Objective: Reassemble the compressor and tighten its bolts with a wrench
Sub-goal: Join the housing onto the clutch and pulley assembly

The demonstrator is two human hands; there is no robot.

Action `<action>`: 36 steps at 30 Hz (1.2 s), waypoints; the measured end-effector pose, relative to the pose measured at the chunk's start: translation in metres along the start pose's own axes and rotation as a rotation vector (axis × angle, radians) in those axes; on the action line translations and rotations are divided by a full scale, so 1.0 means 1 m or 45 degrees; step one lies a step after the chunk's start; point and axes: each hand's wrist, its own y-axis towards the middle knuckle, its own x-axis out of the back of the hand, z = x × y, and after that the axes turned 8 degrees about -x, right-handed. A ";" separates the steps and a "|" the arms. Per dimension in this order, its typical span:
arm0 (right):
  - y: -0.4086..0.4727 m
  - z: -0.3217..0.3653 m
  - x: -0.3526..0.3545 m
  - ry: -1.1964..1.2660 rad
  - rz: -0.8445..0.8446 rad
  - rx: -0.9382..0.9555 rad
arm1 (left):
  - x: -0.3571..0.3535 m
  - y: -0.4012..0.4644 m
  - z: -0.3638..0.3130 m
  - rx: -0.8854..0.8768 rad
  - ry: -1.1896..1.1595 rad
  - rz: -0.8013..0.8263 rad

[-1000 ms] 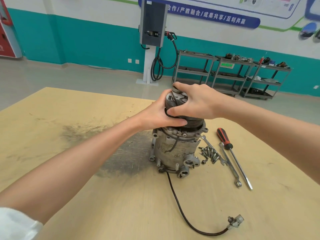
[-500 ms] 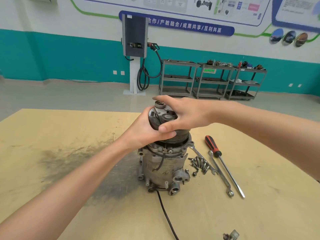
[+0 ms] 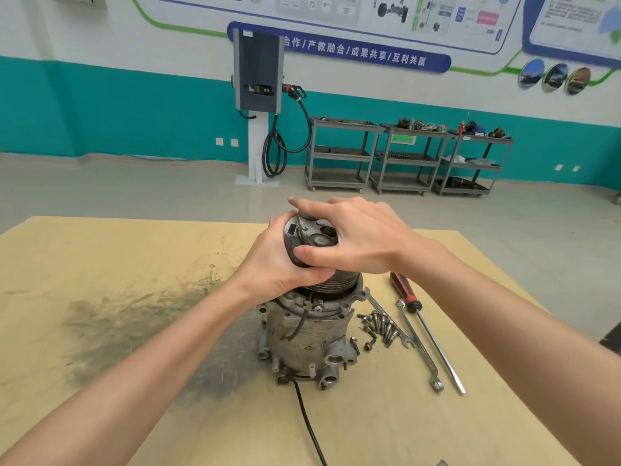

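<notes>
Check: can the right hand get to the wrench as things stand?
Probably yes, once it lets go. The right hand is busy gripping the compressor top; the wrench lies uncovered on the table just right of it, beside the screwdriver.

Dull cast-metal compressor [image 3: 302,341], bright metal wrench [image 3: 416,348], smudged, seemingly wooden table [image 3: 100,264].

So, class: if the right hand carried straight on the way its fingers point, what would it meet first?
The right hand points leftward across the compressor's top part; it would likely meet the left hand gripping the far side, though depth is unclear.
</notes>
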 end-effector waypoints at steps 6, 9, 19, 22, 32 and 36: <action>0.005 0.005 0.005 0.010 0.005 0.006 | 0.001 -0.001 0.000 -0.008 0.064 -0.013; 0.005 0.007 0.003 0.018 0.053 -0.009 | 0.000 -0.004 0.002 0.007 0.091 -0.058; 0.006 0.004 0.001 0.070 0.056 -0.025 | -0.001 -0.003 0.001 0.010 0.156 -0.075; 0.004 0.001 -0.001 0.060 0.061 -0.035 | -0.003 -0.004 0.000 -0.027 0.183 -0.090; 0.000 -0.002 -0.002 0.070 0.057 0.039 | -0.009 -0.013 -0.004 -0.067 0.276 -0.178; 0.006 0.000 -0.001 0.089 0.095 0.051 | -0.008 -0.013 -0.002 -0.019 0.288 -0.249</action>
